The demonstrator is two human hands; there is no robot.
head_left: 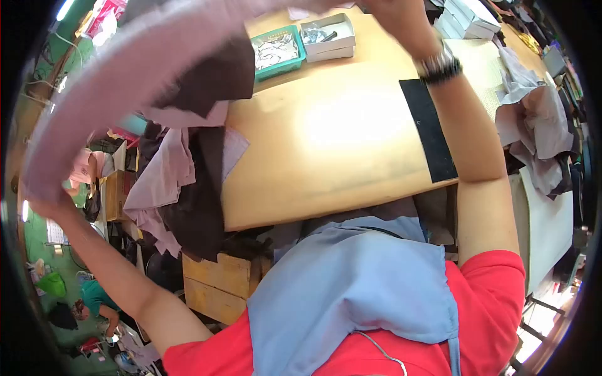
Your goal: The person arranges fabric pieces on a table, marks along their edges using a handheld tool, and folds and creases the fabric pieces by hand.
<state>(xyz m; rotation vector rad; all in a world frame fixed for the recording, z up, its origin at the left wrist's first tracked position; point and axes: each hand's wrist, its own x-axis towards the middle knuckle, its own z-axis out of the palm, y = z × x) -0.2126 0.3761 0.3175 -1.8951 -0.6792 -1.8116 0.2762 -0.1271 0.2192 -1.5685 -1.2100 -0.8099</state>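
A long mauve fabric piece (135,78) is raised in an arc across the upper left, blurred by motion. My left hand (50,204) is closed on its lower end at the far left, out beyond the table. Up at the top edge, my right hand (395,15) holds the other end, its fingers partly cut off by the frame. Beneath the raised piece, dark cloth (200,200) and lilac fabric pieces (166,169) hang over the left side of the wooden table (313,169).
A teal basket (295,62) of small pale pieces stands beside a white box (342,47) at the back. A black strip (429,131) lies on the table's right. Crumpled grey fabric (539,125) sits farther right. A person in green (97,297) is at lower left.
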